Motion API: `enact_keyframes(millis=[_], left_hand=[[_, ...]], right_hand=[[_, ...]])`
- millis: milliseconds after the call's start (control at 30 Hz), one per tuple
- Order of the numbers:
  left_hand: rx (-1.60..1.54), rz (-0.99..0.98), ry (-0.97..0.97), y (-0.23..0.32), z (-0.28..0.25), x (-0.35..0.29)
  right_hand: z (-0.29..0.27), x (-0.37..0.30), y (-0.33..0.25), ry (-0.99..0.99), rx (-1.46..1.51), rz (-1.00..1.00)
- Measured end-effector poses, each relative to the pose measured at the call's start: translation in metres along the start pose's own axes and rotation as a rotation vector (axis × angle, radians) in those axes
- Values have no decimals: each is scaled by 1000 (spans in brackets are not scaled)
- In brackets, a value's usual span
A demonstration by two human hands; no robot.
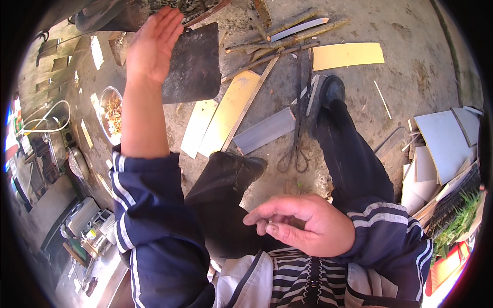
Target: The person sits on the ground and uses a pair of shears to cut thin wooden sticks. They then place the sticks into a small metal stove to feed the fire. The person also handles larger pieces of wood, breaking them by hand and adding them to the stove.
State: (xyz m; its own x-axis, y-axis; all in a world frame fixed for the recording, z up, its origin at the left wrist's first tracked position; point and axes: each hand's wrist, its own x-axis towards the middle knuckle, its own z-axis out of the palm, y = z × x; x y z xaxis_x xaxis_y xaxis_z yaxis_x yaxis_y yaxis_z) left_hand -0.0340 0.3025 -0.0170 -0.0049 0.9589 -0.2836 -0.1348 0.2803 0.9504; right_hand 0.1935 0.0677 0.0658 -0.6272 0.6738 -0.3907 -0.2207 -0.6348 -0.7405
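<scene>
My left hand (154, 46) is stretched out flat at the upper left, palm showing, fingers side by side and nothing in it. It is over the edge of a dark square metal plate (197, 64); whether it touches the plate I cannot tell. Beyond the fingertips is a dark round vessel or stove (115, 15), cut off by the frame. My right hand (313, 223) hovers before my lap, fingers loosely curled, thumb near them, with nothing visible in it. Long iron tongs (296, 138) with loop handles lie between my feet.
Yellow boards (231, 110), a grey board (267, 131) and sticks (292, 38) lie on the concrete floor. A yellow panel (349, 55) is farther right. A bowl of shavings (110, 113) stands left of my forearm. Pale panels (444, 141) are stacked at the right.
</scene>
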Motion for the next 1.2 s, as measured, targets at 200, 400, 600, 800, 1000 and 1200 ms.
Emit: enact_keyframes(millis=[200,400,600,800,1000,1200], left_hand=[[141,-66,-205,13,2,-175],[141,-5,-81,-33,20,-277],[588,216,68,-51,12,-270],[1072,66,-194,-64,29,-296],[1111,56,-431,-76,48,-315],[1106,49,-618,-73,46,-313]], right_hand=[[7,9,15,36,-59,-45],[10,27,39,70,-295,-87],[-2,27,44,121,-955,59],[-27,38,75,174,-1225,150],[-40,51,101,130,-1441,288],[-64,64,135,68,-1457,370]])
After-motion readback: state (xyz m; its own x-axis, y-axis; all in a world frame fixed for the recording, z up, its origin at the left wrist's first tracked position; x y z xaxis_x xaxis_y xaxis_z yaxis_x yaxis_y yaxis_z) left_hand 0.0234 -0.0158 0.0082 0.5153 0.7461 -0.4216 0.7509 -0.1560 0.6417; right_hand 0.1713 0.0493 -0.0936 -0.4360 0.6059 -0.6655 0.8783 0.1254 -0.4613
